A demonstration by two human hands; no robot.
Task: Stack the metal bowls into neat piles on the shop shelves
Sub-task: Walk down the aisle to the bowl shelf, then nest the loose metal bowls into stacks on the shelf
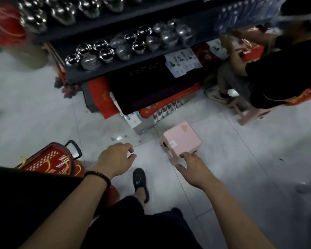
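Note:
Shiny metal bowls (pixel 104 54) sit in uneven piles along a dark lower shelf (pixel 133 65), some wrapped in clear plastic. More metal bowls (pixel 61 11) fill the shelf above. My left hand (pixel 115 159) hovers over the floor, fingers loosely curled, holding nothing. My right hand (pixel 192 164) reaches with spread fingers to the near edge of a pink plastic stool (pixel 181 141) on the floor. Both hands are well below and in front of the shelves.
A red shopping basket (pixel 52 160) stands at my left. Flat red and black packages (pixel 142 94) lean under the shelf. Another person in black (pixel 276 72) sits on a pink stool at the right. My slippered foot (pixel 140 182) is on the tiled floor.

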